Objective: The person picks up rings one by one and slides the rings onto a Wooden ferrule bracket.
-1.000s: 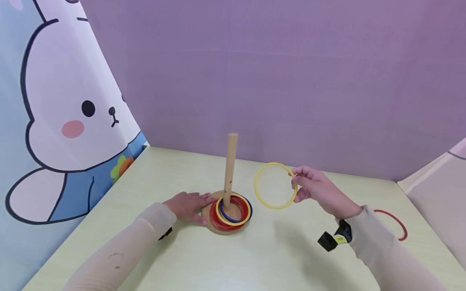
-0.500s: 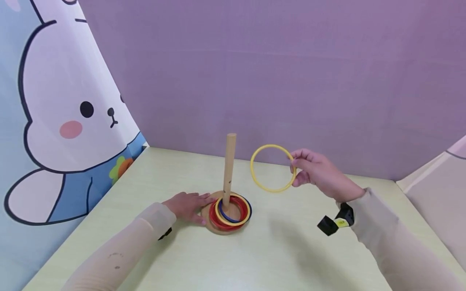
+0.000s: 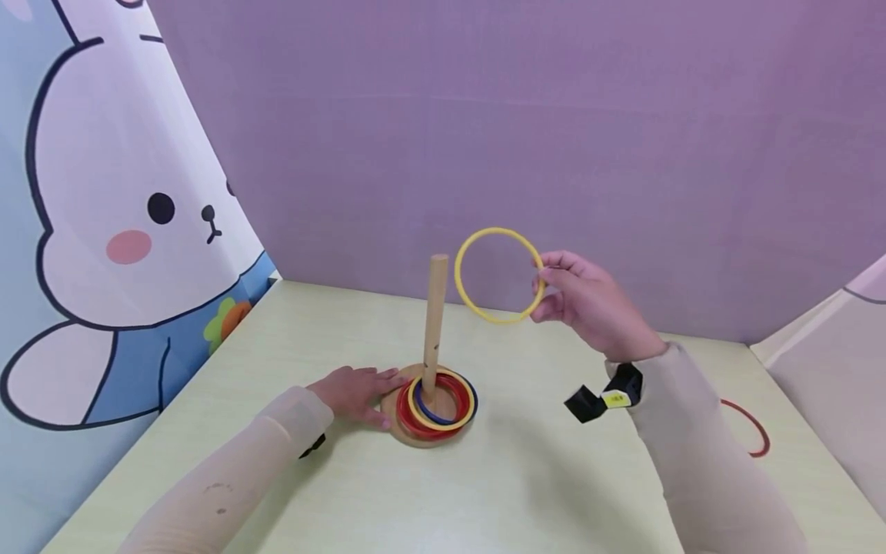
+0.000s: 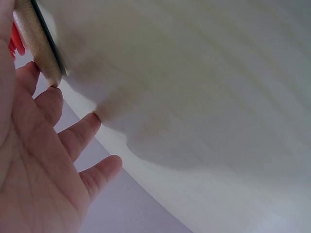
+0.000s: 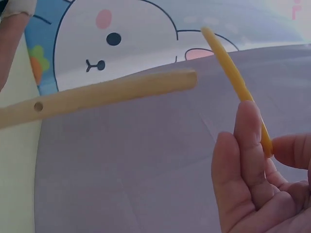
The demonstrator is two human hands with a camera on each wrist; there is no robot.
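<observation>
In the head view my right hand pinches a yellow ring by its right edge. The ring is raised near the top of a wooden peg, to its right and apart from it. The right wrist view shows the same yellow ring nearly edge-on between thumb and fingers, beyond the peg's tip. My left hand rests with spread fingers on the left side of the round wooden base. Red rings, a yellow one and a blue one lie around the peg's foot.
Partly behind the right forearm, a red ring lies on the pale table. A purple cloth stands along the back. Cloth with a cartoon rabbit hangs at the left.
My right hand has raised the yellow ring and brought it left, closer to the peg's top. The left hand has stayed on the base.
</observation>
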